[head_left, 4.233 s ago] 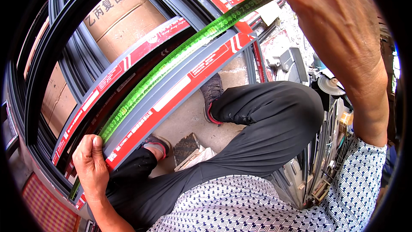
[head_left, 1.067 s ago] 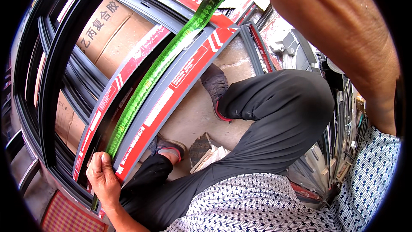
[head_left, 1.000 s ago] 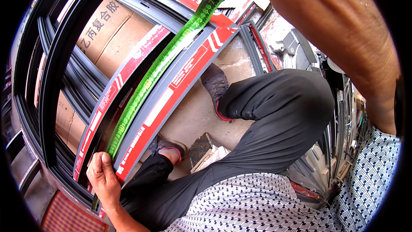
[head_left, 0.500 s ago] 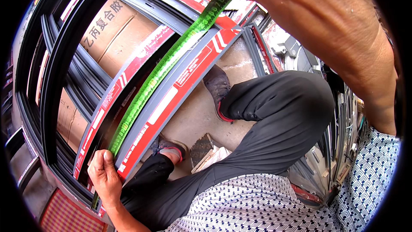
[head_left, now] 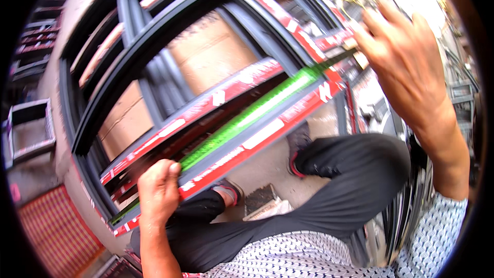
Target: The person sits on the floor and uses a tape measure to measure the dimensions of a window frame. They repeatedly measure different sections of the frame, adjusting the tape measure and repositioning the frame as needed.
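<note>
Blurrily printed — red film (head_left: 263,134), green tape (head_left: 248,118), carton (head_left: 211,54)

Shirt (head_left: 293,249) on my feed: white, small dark repeating print; right sleeve (head_left: 437,231) stops well short of wrist. Trousers (head_left: 355,175) black, loose, creased. Shoes (head_left: 298,144) dark, reddish trim. Left hand (head_left: 158,190), right hand (head_left: 404,62) bare.

Green tape (head_left: 247,118): thin, plastic-looking, glossy, with a bright sheen. Grey bars (head_left: 226,146): metal-looking, smooth, low lustre. Red covering strips (head_left: 298,109): film-like, smooth, slightly shiny. Box (head_left: 211,56): brown cardboard, matt, creased. Trousers (head_left: 355,175): black cloth, soft folds, matt. Shirt (head_left: 293,249): thin patterned cloth, dull. Checked panel (head_left: 59,224): woven-looking, matt. Floor (head_left: 267,170): concrete-like, dull; fine texture blurred.
</note>
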{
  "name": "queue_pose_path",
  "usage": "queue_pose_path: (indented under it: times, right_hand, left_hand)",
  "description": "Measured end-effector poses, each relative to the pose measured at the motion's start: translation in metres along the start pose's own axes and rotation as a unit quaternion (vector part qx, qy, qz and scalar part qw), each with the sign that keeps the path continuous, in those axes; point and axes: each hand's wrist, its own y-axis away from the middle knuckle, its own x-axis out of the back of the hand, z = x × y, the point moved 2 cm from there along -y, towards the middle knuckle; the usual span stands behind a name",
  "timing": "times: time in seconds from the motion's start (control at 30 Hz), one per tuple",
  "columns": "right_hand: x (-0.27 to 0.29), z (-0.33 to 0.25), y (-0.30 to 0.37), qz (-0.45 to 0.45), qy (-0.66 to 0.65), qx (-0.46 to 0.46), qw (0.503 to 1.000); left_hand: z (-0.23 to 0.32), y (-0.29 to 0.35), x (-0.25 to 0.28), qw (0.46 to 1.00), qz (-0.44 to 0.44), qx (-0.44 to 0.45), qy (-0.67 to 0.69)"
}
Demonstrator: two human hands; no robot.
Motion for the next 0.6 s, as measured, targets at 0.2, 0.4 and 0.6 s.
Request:
queue_pose_path:
  times: [0.2,0.4,0.6]
  right_hand:
    - [-0.008,-0.006,0.002,0.005,-0.025,-0.042,0.999]
    - [-0.032,-0.003,0.023,0.016,-0.072,-0.107,0.992]
    - [-0.043,-0.008,0.038,-0.010,-0.103,-0.164,0.981]
  left_hand:
    - [-0.006,0.006,0.007,0.999,0.011,-0.018,-0.043]
    - [-0.013,0.006,0.002,0.999,0.018,-0.024,-0.041]
    - [-0.013,0.008,0.002,0.999,0.000,-0.010,-0.053]
